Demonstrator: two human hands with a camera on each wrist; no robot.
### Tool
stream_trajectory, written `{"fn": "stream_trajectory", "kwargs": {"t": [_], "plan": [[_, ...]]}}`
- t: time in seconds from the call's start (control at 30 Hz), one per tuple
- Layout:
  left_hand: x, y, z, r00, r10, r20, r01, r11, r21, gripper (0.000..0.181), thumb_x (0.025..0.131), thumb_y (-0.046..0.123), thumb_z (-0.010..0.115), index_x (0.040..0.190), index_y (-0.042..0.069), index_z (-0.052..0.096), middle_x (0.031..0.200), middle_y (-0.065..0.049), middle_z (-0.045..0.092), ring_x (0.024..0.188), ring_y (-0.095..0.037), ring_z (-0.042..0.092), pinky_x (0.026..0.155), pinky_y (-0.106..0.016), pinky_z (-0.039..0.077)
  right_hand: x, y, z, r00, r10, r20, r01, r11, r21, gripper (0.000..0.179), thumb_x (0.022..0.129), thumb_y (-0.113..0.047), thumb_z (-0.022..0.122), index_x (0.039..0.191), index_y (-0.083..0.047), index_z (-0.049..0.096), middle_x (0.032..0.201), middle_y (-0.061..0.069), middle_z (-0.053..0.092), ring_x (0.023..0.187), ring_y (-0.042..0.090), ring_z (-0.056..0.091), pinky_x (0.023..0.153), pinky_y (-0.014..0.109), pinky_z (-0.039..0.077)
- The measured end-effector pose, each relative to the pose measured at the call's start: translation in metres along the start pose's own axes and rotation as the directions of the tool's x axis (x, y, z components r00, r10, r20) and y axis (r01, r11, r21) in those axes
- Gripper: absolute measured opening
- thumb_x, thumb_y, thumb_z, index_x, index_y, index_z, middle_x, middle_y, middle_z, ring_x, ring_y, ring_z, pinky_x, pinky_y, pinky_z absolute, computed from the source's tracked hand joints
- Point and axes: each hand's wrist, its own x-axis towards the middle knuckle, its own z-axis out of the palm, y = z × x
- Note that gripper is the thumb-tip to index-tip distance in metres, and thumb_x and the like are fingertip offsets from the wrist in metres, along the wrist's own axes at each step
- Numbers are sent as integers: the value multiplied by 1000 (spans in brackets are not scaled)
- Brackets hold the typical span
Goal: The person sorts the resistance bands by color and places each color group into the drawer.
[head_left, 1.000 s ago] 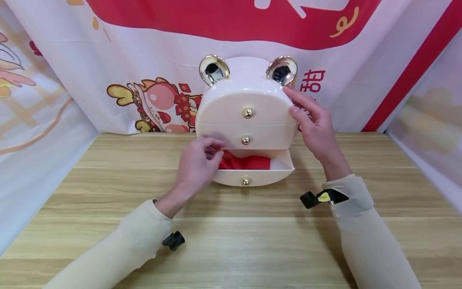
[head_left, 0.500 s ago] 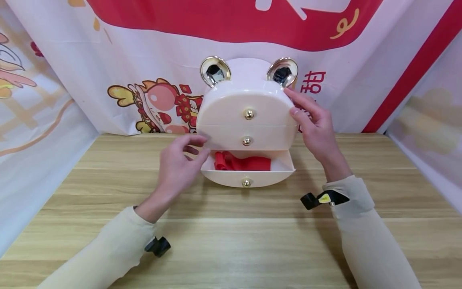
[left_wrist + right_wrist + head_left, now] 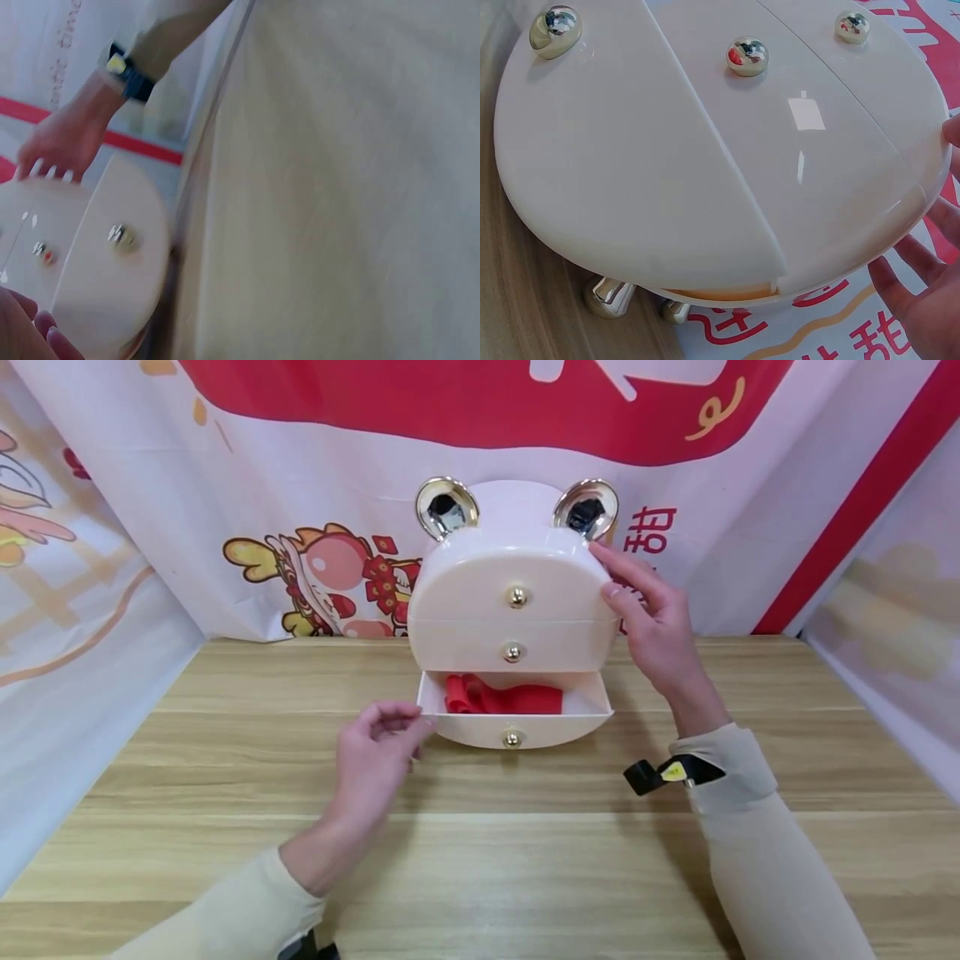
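Observation:
A glossy white storage box (image 3: 465, 589) with rounded sides and two gold-rimmed round eyes stands at the back of the table. Its bottom drawer (image 3: 465, 729) is pulled out, and a folded red cloth (image 3: 525, 699) lies inside. At the drawer's front left corner is my left hand (image 3: 367, 768), fingers loosely bent and thumb by the drawer's edge; whether it touches is unclear. My right hand (image 3: 656, 631) rests against the box's upper right side, fingers fairly straight. In the right wrist view, the right fingers (image 3: 922, 274) are spread along the box's rounded edge.
Gold ball knobs, such as the middle knob (image 3: 512, 652), stick out from each drawer front. Shiny gold feet (image 3: 609, 297) show beneath the box. A printed cloth backdrop (image 3: 315, 468) hangs close behind. The wooden table (image 3: 480, 877) stretches toward me.
My left hand has left the red cloth, moved out of the drawer to the left, then down to its front left corner. The right hand and box have stayed in place.

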Motion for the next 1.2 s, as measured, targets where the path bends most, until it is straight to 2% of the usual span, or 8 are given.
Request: {"fn": "stream_trajectory", "kwargs": {"t": [0.13, 0.3, 0.4, 0.53, 0.73, 0.93, 1.2], "plan": [[-12, -13, 25, 998, -59, 39, 62, 993, -100, 23, 93, 12, 81, 112, 6, 70, 95, -3, 72, 68, -15, 64, 60, -24, 54, 0, 0, 0, 1000, 4, -3, -4, 1000, -4, 41, 109, -20, 54, 149, -28, 63, 160, -3, 55, 142, 23, 56, 94, 19, 59], [-23, -24, 55, 990, -111, 86, 125, 975, -182, 24, 94, 12, 80, 113, 4, 68, 95, -10, 76, 61, -13, 63, 58, -23, 54, 0, -1, -1, 1000, 10, 0, -10, 1000, -1, 41, 109, -21, 54, 149, -29, 63, 161, -4, 54, 143, 23, 56, 95, 20, 59], [-27, -27, 71, 992, -103, 79, 116, 976, -186, 23, 94, 13, 80, 112, 4, 68, 95, -13, 76, 58, -13, 62, 57, -24, 55, 0, -1, -1, 1000, 14, 3, -14, 1000, 0, 41, 110, -21, 54, 149, -29, 63, 161, -4, 54, 142, 23, 56, 93, 20, 60], [-31, -31, 86, 997, -71, 37, 76, 983, -170, 22, 94, 13, 80, 110, 5, 67, 97, -15, 78, 52, -13, 61, 55, -26, 54, -1, -1, -1, 1000, 17, 9, -17, 1000, 0, 41, 110, -21, 54, 149, -29, 63, 161, -4, 54, 143, 23, 56, 94, 20, 59], [-33, -34, 95, 999, -44, -7, 42, 988, -150, 22, 96, 13, 78, 112, 8, 65, 106, -15, 80, 47, -14, 59, 50, -25, 49, 0, -1, -1, 1000, 12, 6, -12, 1000, -4, 41, 110, -22, 54, 150, -29, 62, 161, -6, 53, 144, 22, 55, 95, 20, 59], [-31, -33, 98, 999, -50, -18, 47, 988, -145, 22, 96, 15, 78, 115, 11, 65, 108, -12, 81, 45, -15, 58, 46, -24, 46, 0, -1, -1, 1000, 16, 3, -16, 1000, 4, 41, 110, -22, 54, 149, -29, 62, 161, -5, 53, 143, 22, 55, 92, 19, 60], [-26, -32, 100, 997, -72, -35, 66, 990, -127, 22, 96, 16, 79, 113, 14, 66, 107, -7, 81, 45, -16, 58, 46, -25, 48, 0, -1, -1, 1000, 23, 4, -23, 1000, 3, 41, 110, -22, 54, 149, -30, 62, 161, -5, 54, 140, 23, 57, 91, 19, 60]]}}
